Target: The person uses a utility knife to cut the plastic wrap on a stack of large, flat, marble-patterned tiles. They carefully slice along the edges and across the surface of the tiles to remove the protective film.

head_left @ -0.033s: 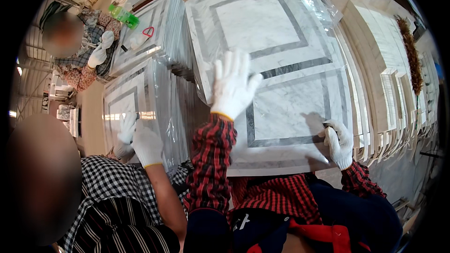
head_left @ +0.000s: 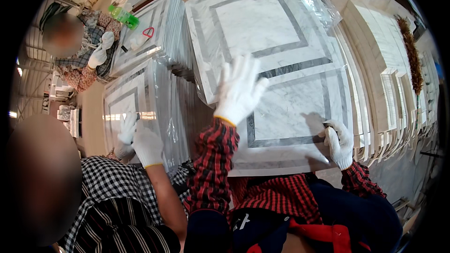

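My left hand (head_left: 239, 87), in a white knitted glove, is spread with its fingers stretched out over a pale marble-patterned tile panel (head_left: 290, 105) with grey frame-like bands. It lies by the seam with another such panel (head_left: 255, 18) farther away. Over the near panel's right part, my right hand (head_left: 339, 143), also gloved, is curled closed. A small dark end shows at its fingertips, and a white pointed tip lies below; what it grips I cannot make out. Its shadow falls on the panel.
At the left, a co-worker's gloved hands (head_left: 146, 144) rest on a plastic-wrapped tile stack (head_left: 161, 107). Beyond, another person sits by a stack (head_left: 176, 28) bearing a green bottle (head_left: 123, 16) and a red loop (head_left: 148, 32). Upright pale slabs (head_left: 375, 65) stand at the right.
My left hand has slid slightly right and nearer to me across the panel, fingers still spread. My right hand stays where it was.
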A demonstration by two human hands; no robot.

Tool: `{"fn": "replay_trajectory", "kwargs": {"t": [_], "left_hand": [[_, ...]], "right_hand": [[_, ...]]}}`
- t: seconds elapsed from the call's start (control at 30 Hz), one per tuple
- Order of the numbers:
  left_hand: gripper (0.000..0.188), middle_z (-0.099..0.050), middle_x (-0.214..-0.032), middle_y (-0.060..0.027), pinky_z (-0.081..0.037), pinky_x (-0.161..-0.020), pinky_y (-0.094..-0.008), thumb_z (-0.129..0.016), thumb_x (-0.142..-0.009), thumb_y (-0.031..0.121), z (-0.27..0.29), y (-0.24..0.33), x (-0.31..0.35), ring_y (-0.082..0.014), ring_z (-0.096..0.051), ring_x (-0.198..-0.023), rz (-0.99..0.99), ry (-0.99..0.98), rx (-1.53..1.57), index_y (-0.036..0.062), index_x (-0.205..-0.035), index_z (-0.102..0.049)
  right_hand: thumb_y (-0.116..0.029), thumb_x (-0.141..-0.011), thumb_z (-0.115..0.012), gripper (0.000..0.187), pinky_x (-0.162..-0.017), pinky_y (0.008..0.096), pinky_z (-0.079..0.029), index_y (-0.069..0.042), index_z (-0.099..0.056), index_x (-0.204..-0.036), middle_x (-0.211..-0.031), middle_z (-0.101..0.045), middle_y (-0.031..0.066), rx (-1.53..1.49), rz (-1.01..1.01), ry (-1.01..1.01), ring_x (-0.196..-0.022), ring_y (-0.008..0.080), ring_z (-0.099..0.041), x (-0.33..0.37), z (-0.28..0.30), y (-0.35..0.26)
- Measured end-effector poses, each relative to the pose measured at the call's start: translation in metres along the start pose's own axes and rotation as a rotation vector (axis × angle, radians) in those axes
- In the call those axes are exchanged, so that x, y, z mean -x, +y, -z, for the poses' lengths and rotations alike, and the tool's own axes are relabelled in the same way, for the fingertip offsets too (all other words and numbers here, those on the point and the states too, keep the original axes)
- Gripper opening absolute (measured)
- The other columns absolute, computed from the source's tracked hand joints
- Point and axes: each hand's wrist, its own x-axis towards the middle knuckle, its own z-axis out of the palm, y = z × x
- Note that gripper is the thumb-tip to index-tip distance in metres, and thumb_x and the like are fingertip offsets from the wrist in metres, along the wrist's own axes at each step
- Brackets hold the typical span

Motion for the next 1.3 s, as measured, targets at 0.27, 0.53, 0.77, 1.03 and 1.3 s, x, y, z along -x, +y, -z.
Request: {"fn": "replay_trajectory", "kwargs": {"t": [0.27,0.53,0.77,1.03,1.3], "left_hand": [[0.033,-0.074,-0.124,-0.0153,-0.054,-0.094,-0.0292,-0.057,-0.106,0.016,0.035,0.046,0.036,-0.0153,-0.07,-0.109,0.425,-0.309,1.232,-0.0017,-0.132,-0.067],[0.037,-0.069,-0.124,-0.0184,-0.048,-0.102,-0.0377,-0.072,-0.093,0.013,0.029,0.021,0.043,-0.0268,-0.066,-0.113,0.368,0.115,0.521,-0.0001,-0.128,-0.068],[0.045,-0.065,-0.128,-0.0151,-0.045,-0.102,-0.0479,-0.069,-0.095,0.026,0.004,0.016,-0.028,-0.0349,-0.058,-0.113,0.127,-0.115,0.279,0.0061,-0.135,-0.064],[0.035,-0.074,-0.116,-0.0156,-0.054,-0.09,-0.0331,-0.065,-0.099,0.013,0.021,0.053,0.017,-0.0221,-0.072,-0.105,0.252,-0.437,1.325,0.0024,-0.131,-0.069],[0.033,-0.069,-0.109,-0.0141,-0.051,-0.081,-0.0253,-0.066,-0.092,-0.001,0.031,0.012,0.056,-0.0181,-0.063,-0.085,0.394,-0.045,0.896,-0.0042,-0.125,-0.069]], "right_hand": [[-0.006,-0.102,-0.057,0.02,-0.059,0.0251,-0.048,0.002,-0.068,-0.117,-0.081,-0.072,0.0057,0.018,-0.031,0.032,-0.062,0.0084,-0.06,0.002,0.005,0.005],[-0.006,-0.102,-0.056,0.02,-0.058,0.0251,-0.048,0.003,-0.068,-0.115,-0.08,-0.072,0.006,0.02,-0.035,0.024,-0.061,0.0082,-0.059,0.0,0.005,0.003],[-0.005,-0.101,-0.056,0.02,-0.057,0.0253,-0.048,0.003,-0.069,-0.114,-0.08,-0.072,0.0063,0.062,-0.019,0.019,-0.061,0.0084,-0.059,-0.004,0.004,0.0],[-0.002,-0.1,-0.055,0.017,-0.058,0.025,-0.049,0.002,-0.067,-0.112,-0.083,-0.074,0.0082,0.064,-0.019,0.026,-0.061,0.0081,-0.059,-0.001,0.003,0.004],[-0.004,-0.101,-0.055,0.017,-0.059,0.0251,-0.048,0.002,-0.066,-0.113,-0.085,-0.074,0.0089,0.082,-0.08,0.005,-0.062,0.0081,-0.059,-0.001,0.004,0.003]]}}
